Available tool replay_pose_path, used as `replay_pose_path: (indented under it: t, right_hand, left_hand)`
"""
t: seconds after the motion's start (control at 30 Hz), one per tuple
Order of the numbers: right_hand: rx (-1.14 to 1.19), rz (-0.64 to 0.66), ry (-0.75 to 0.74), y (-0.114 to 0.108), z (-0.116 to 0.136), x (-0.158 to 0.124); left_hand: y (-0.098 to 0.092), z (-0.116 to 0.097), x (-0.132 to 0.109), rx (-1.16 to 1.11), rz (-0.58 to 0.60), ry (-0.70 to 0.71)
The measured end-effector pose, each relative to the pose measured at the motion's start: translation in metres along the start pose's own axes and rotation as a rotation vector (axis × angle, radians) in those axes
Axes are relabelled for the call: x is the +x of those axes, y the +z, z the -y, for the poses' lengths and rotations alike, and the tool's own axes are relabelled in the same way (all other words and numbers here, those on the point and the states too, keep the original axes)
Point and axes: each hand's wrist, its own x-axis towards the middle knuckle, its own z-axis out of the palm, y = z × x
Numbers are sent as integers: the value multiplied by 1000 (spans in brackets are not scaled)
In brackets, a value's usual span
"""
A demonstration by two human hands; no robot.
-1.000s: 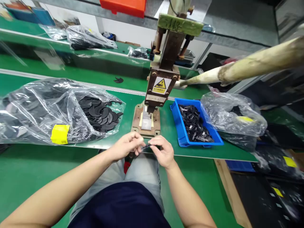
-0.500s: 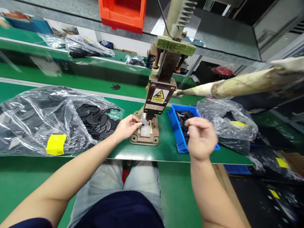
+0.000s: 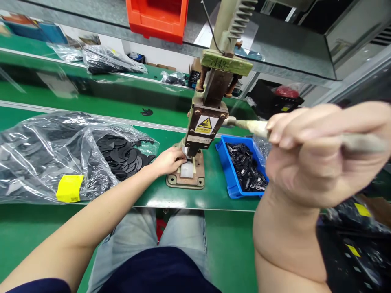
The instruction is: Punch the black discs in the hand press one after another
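Note:
A hand press (image 3: 210, 106) with a yellow warning label stands on a brown base plate (image 3: 176, 180) in the middle of the green bench. My left hand (image 3: 169, 160) rests on that plate, its fingers pinched on a small part under the ram; the part itself is hidden. My right hand (image 3: 320, 150) fills the right of the view, wrapped in a fist round the press lever (image 3: 247, 125), which is covered in pale tape. The ram sits low over the white pad (image 3: 187, 171) on the plate.
A clear bag of black flat crescent pieces (image 3: 122, 152) with a yellow tag lies left of the press. A blue bin (image 3: 226, 165) of small black parts sits to its right. An orange bin (image 3: 157, 16) is on the shelf above. More bags lie on the far bench.
My right hand rose from beside the blue bin and closed on the lever, which has swung lower. My left hand stays at the base plate, pushed slightly further under the ram.

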Motion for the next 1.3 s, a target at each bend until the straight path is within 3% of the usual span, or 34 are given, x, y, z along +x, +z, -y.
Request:
replay_pose_path:
  t: [0.3, 0.37, 0.47, 0.57, 0.67, 0.83, 1.07, 1.3]
  right_hand:
    - [-158, 31, -16, -2, -13, -76]
    - [-214, 56, -20, -5, -16, -99]
    - [-262, 34, -24, -8, -23, -124]
    - [-257, -2, -22, -6, -29, -133]
    - [-241, -61, -35, -2, -32, -132]
    - [-230, -109, -46, 1, -33, -133]
    - [-241, -109, -30, 1, -32, -132]
    - [-230, -163, -38, 5, -34, -132]
  left_hand:
    - [-4, -7, 0, -37, 62, -76]
    - [-17, -6, 0, -47, 134, -118]
    - [-51, 11, -2, 30, 201, -209]
    - [-89, 41, -11, 245, 219, -326]
    - [-105, 65, -26, 380, 337, -389]
    - [-87, 66, -40, 452, 461, -422]
    - [-68, 73, -28, 398, 537, -513]
    - [-60, 76, -18, 201, 393, -584]
